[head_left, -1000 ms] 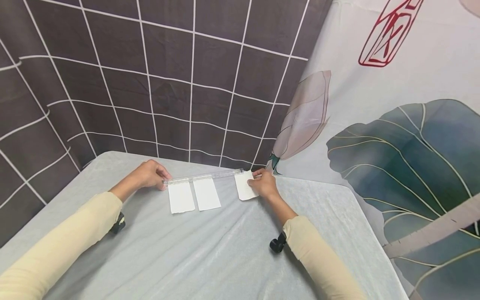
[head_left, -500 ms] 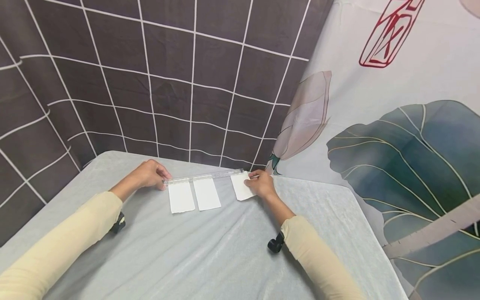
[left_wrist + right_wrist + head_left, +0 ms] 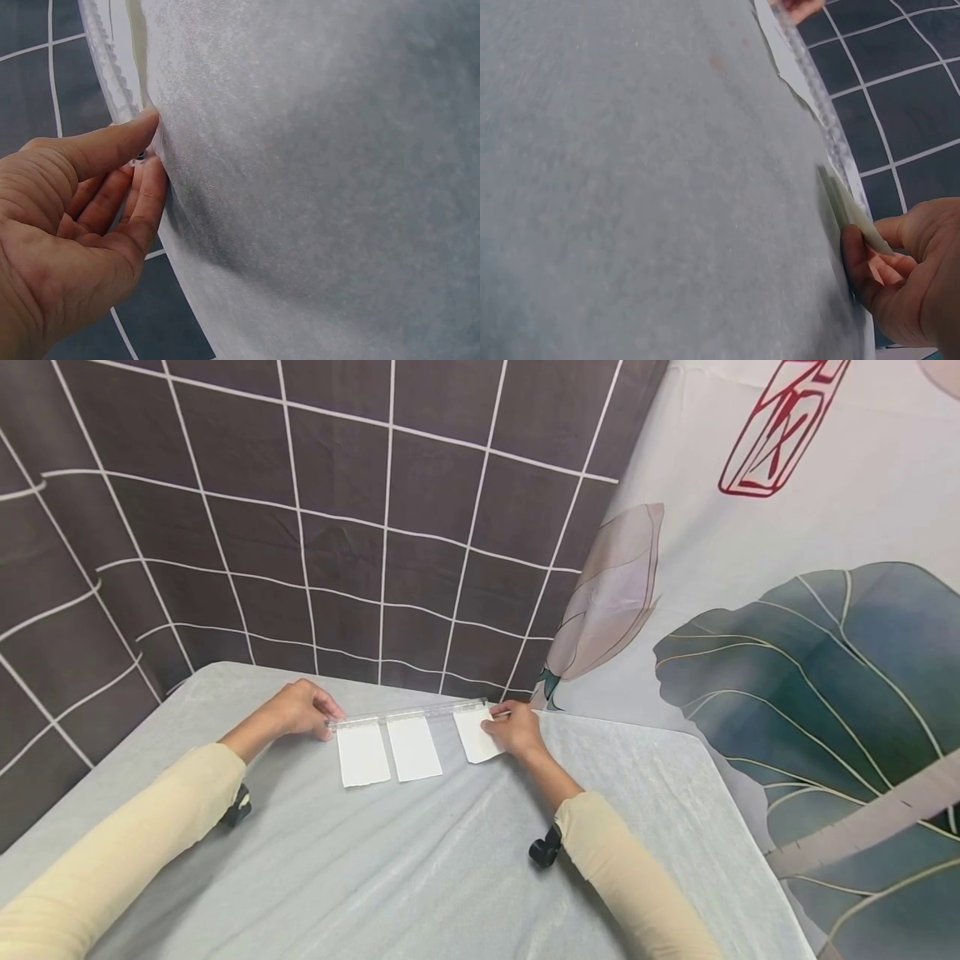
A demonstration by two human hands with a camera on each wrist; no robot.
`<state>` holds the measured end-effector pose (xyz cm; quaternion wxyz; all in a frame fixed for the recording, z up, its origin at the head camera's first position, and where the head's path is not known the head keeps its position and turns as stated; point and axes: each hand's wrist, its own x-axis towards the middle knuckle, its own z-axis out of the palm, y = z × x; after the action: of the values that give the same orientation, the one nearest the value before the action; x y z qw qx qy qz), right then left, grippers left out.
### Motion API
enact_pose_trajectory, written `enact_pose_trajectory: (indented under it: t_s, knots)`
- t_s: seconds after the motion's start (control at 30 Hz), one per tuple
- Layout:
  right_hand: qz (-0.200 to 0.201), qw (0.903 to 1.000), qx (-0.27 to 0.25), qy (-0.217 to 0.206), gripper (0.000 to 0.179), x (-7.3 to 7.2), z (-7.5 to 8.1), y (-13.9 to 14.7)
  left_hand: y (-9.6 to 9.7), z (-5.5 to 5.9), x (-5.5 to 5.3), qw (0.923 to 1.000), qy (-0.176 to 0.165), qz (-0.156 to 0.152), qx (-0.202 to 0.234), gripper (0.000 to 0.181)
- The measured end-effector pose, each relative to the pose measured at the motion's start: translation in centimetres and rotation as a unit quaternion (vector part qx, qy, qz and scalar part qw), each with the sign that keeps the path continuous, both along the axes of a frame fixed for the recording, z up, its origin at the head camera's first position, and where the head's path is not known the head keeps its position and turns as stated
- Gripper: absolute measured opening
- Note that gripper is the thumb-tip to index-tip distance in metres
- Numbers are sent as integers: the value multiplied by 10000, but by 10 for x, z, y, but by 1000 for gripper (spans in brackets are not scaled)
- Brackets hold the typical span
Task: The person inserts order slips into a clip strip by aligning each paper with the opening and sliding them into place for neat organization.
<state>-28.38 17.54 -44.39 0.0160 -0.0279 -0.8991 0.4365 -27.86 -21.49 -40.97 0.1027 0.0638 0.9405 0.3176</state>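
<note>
A long transparent plastic strip (image 3: 441,709) lies near the back edge of the table. My left hand (image 3: 303,708) holds its left end, with thumb and fingers closed on it in the left wrist view. Two white cards, a left one (image 3: 363,756) and a middle one (image 3: 415,749), stand side by side along the strip, their top edges at it. Between thumb and fingers, my right hand (image 3: 522,731) pinches a third white card (image 3: 472,739), its top edge at the strip's right part. In the right wrist view this pinched card (image 3: 855,214) appears nearly edge-on.
A pale grey cloth (image 3: 420,868) with soft folds covers the table. Behind it hangs a dark curtain (image 3: 337,552) with a white grid, and a leaf-printed curtain (image 3: 825,693) is at the right. Black devices sit at both wrists.
My right hand has slid a little to the left with its card, narrowing the gap to the middle card. My left hand, the strip and the other two cards stay put.
</note>
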Motion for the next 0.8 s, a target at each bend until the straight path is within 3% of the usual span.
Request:
enact_pose_trajectory:
  t_s: [0.8]
  knots:
    - [154, 9998, 93, 21, 31, 1, -1, -14, 2, 2, 2, 10000, -22, 0, 34, 40]
